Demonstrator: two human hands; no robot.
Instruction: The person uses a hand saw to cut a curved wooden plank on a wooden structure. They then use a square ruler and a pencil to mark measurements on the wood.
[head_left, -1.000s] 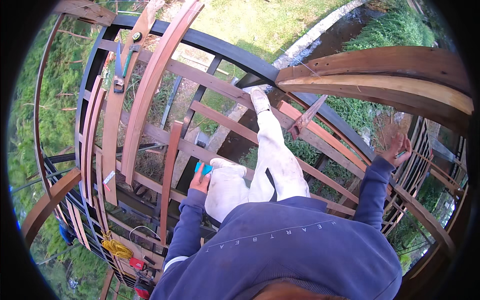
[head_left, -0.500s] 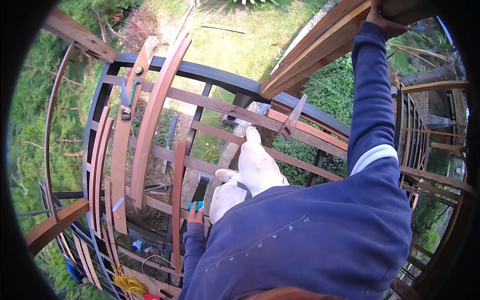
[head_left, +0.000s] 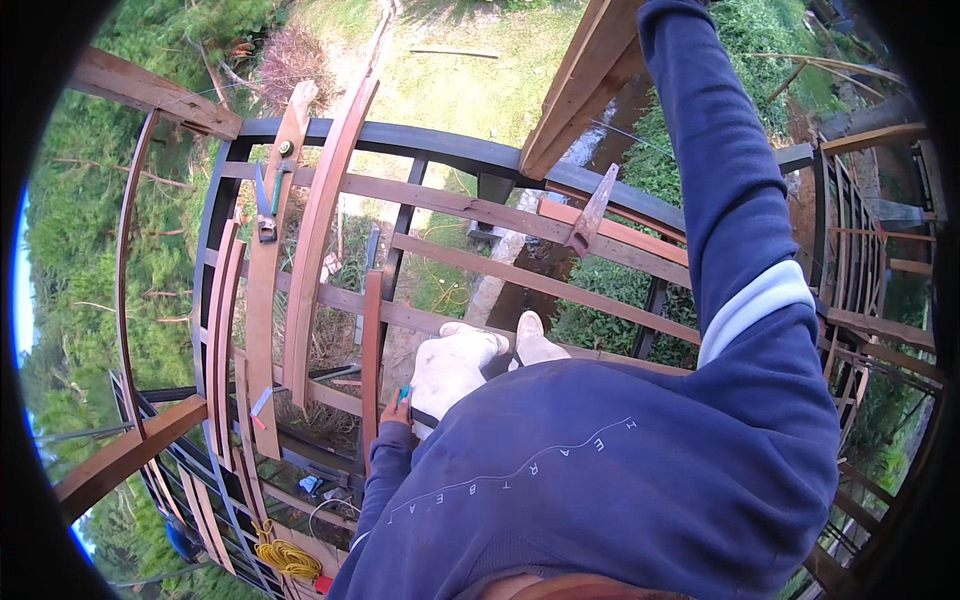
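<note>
Low beside my white trousers, my left hand (head_left: 396, 409) is closed on a small teal thing (head_left: 404, 393), mostly hidden by the fingers, its kind unclear. A reddish upright-looking board (head_left: 372, 340) lies right next to that hand. My right arm (head_left: 725, 190) stretches up past a thick wooden post (head_left: 590, 80); its hand is beyond the top edge, out of sight. One handsaw (head_left: 594, 212) rests across the joists at the right. On a wide plank (head_left: 264, 330) at the left lie a second handsaw (head_left: 265, 205), a green-handled hammer (head_left: 280, 185) and a round tape measure (head_left: 286, 148).
I stand among spaced wooden joists (head_left: 450, 205) in a dark metal frame (head_left: 440, 146), with open gaps down to ground and a stream. Long loose boards (head_left: 330, 210) lie across them. A small square (head_left: 261, 403) and a coiled yellow cord (head_left: 290, 558) are at the left.
My feet and legs have shifted, the forward leg drawn back from the far joist. My right hand has passed out of view at the top. The teal thing shows less in my left hand.
</note>
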